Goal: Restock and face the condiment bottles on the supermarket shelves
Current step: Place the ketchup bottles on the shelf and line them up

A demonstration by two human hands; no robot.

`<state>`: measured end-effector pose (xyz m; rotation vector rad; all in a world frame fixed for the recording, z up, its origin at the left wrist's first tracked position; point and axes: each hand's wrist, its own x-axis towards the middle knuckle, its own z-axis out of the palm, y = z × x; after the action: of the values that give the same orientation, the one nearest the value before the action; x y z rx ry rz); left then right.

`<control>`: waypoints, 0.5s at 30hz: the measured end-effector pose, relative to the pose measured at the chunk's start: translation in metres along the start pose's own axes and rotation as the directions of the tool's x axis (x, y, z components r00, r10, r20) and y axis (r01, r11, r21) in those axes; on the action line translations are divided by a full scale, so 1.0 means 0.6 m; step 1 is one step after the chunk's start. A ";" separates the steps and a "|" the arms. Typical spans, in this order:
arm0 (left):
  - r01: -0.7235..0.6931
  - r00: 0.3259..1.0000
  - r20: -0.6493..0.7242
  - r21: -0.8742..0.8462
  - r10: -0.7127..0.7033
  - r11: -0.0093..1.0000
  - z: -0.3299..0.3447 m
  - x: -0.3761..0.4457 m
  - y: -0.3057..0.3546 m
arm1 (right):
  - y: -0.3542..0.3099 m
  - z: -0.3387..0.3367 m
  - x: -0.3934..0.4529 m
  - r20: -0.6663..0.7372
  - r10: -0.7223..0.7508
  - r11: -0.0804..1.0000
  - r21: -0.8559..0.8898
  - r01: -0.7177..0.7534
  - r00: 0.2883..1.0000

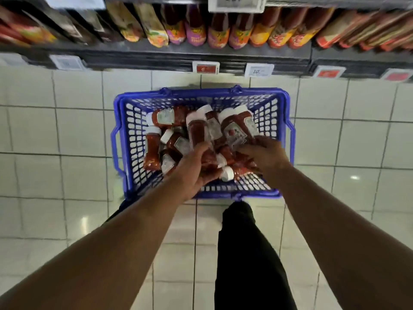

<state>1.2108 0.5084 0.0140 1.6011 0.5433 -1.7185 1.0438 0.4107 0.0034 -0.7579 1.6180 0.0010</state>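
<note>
White glazed floor tiles (78, 130) fill most of the view, with a dark supermarket shelf (201, 57) of orange-labelled sauce bottles (218, 30) at twelve o'clock. A blue perforated plastic basket (131, 139) sits at centre on the floor, heaped with red white-capped ketchup bottles (153, 151). The left hand (194, 168) grips one bottle (197, 130) by its base, cap toward twelve o'clock. The right hand (266, 153) curls round two more (234, 130).
</note>
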 end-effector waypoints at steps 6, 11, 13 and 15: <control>-0.260 0.931 0.291 0.100 0.221 0.960 0.046 -0.317 0.089 | -0.104 -0.089 -0.332 0.270 -0.223 0.845 0.532 0.048 0.937; -0.548 0.756 0.472 0.075 0.454 0.833 0.123 -0.588 0.174 | -0.223 -0.142 -0.581 0.247 -0.494 0.685 0.702 0.198 0.834; -0.617 0.678 0.479 -0.040 0.557 0.786 0.166 -0.688 0.204 | -0.278 -0.159 -0.660 0.185 -0.557 0.623 0.738 0.260 0.810; -0.672 0.606 0.457 -0.144 0.651 0.726 0.208 -0.783 0.230 | -0.332 -0.181 -0.728 0.130 -0.610 0.568 0.759 0.317 0.782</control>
<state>1.2168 0.4284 0.5131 1.1030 -0.3301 -1.4385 1.0390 0.4132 0.4954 -0.5076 0.8584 -0.7964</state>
